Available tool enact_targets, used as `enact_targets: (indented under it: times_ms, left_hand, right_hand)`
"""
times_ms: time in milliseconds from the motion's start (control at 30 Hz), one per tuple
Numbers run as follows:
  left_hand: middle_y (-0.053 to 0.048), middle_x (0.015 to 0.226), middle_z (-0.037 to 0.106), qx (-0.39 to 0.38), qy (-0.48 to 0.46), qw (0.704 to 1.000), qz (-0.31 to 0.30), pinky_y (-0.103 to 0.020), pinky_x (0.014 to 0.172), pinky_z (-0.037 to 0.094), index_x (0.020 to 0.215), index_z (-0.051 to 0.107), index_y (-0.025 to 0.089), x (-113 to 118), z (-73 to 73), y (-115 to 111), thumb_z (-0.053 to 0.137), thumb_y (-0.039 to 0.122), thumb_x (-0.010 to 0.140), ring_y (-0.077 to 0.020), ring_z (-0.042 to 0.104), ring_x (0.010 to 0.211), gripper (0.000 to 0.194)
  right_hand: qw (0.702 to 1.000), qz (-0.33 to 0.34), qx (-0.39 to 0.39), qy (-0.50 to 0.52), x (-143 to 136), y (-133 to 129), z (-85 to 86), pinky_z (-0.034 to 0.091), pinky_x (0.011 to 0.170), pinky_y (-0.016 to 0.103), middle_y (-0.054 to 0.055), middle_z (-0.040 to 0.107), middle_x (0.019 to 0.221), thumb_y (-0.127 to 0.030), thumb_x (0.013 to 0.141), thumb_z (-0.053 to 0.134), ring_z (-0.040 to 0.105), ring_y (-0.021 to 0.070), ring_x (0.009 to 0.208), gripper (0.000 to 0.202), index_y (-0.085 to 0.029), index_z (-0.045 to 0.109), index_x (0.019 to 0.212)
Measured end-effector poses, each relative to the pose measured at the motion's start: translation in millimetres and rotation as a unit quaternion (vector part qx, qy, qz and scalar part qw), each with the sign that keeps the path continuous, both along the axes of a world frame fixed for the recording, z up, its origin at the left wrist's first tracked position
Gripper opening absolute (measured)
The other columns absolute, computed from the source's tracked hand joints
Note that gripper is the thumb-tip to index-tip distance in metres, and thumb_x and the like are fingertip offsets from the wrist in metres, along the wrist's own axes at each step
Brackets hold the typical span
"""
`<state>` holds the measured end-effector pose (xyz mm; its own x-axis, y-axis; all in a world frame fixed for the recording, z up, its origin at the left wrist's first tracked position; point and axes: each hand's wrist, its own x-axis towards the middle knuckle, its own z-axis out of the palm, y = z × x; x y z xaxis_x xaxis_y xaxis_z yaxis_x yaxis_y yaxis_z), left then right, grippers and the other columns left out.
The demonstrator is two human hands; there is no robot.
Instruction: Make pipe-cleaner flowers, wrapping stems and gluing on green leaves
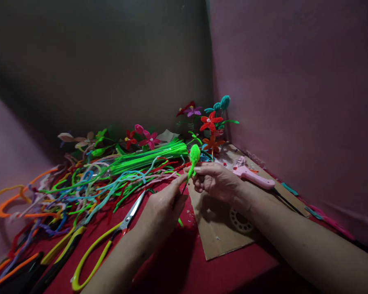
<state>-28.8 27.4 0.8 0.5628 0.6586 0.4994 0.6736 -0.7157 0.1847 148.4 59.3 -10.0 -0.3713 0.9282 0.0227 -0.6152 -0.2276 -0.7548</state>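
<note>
A bright green pipe-cleaner flower bud [195, 154] stands upright between my two hands, with a short fuzzy green stem and a thin dark wire below it. My left hand [168, 200] is closed, thumb and fingers pinching the lower stem. On the other side, my right hand [214, 179] pinches the stem just under the bud, its other fingers curled. Both hands are over the red table and the edge of a cardboard sheet [208, 241]. The exact fingertip contact is partly hidden.
Yellow-handled scissors [92, 257] and yellow-black pliers [64, 249] lie at left, near tangled pipe cleaners [86, 192] and a green bundle [150, 155]. A pink glue gun [254, 177] and a white ring-shaped spool [242, 220] are at right. Finished flowers [211, 121] stand behind, by the walls.
</note>
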Motion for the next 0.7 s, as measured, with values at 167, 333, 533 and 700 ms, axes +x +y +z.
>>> enact_targets:
  times_ms: [167,333,533,700]
  left_hand:
    - [-0.012,0.105,0.066,0.114,0.089,0.989,-0.010,-0.025,0.064,0.052,0.132,0.037,0.013,-3,-12.4,3,0.041,0.014,0.087,-0.0172,0.065,0.083,0.045]
    - [-0.011,0.090,0.067,0.150,0.152,0.977,-0.006,-0.029,0.057,0.052,0.133,0.035,0.010,-4,-16.4,1,0.040,0.011,0.086,-0.0196,0.064,0.074,0.046]
    - [-0.010,0.086,0.065,0.155,0.156,0.976,-0.003,-0.027,0.052,0.050,0.133,0.034,0.010,-4,-16.8,0,0.041,0.011,0.087,-0.0181,0.062,0.067,0.046]
    - [-0.009,0.085,0.065,0.149,0.139,0.979,-0.009,-0.026,0.054,0.051,0.131,0.035,0.010,-4,-17.8,1,0.043,0.011,0.086,-0.0170,0.061,0.067,0.046]
  right_hand:
    - [0.996,-0.064,0.029,-0.047,-5,1,-2.5,0.034,0.040,0.023,0.001,0.058,0.056,-0.039,0.072,0.065,0.047,0.0097,0.045,0.026,-0.013,0.064,0.069]
    - [0.994,-0.084,0.050,-0.043,-8,-2,-3.2,0.037,0.045,0.024,0.004,0.064,0.068,-0.037,0.072,0.066,0.052,0.0112,0.052,0.025,-0.012,0.065,0.076]
    - [0.992,-0.112,0.060,-0.014,-7,-4,1.6,0.043,0.059,0.028,0.003,0.068,0.068,-0.041,0.072,0.066,0.060,0.0157,0.063,0.029,-0.016,0.064,0.086]
    - [0.988,-0.144,0.053,0.007,-8,-2,0.4,0.044,0.063,0.028,0.001,0.069,0.063,-0.042,0.072,0.068,0.062,0.0155,0.060,0.032,-0.020,0.060,0.093]
